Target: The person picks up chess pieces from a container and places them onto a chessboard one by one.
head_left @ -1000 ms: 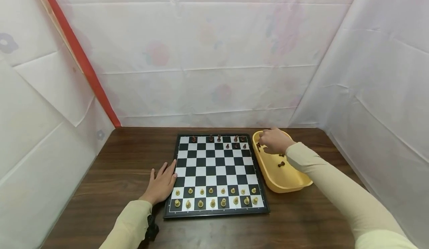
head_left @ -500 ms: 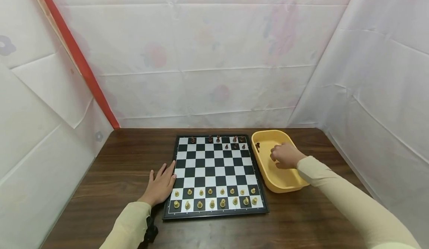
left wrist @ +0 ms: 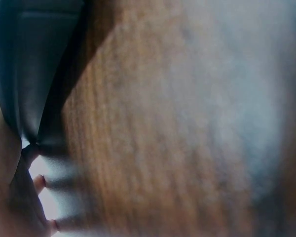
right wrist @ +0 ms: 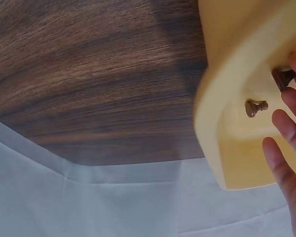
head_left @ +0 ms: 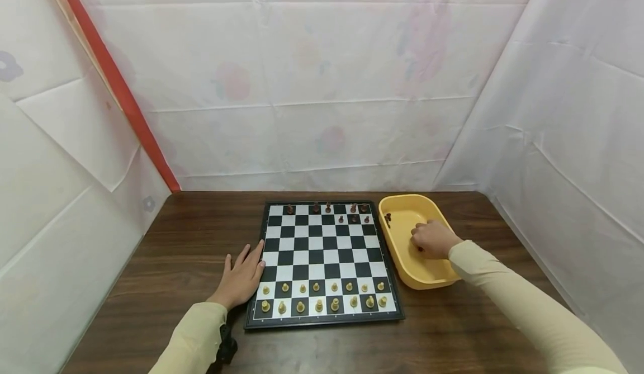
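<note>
White sheeting walls in a dark wooden table (head_left: pixel 176 240); a chessboard (head_left: pixel 322 262) lies at centre, light pieces in its near rows, some dark pieces in the far rows; a yellow tub (head_left: pixel 402 262) sits just beside its right edge. The left hand (head_left: pixel 243 278) rests flat, fingers relaxed, at the board's left edge. The right hand (head_left: pixel 431 238) is down inside the tub, fingertips touching a dark chess piece (right wrist: pixel 284 76); whether they grip it cannot be told; another piece (right wrist: pixel 255 107) lies nearby. Judged step: picking; next calls for a firm pinch.

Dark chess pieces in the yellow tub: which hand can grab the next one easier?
Probably the right hand: it is already inside the yellow tub beside a dark piece. The left hand rests flat at the chessboard's edge.
</note>
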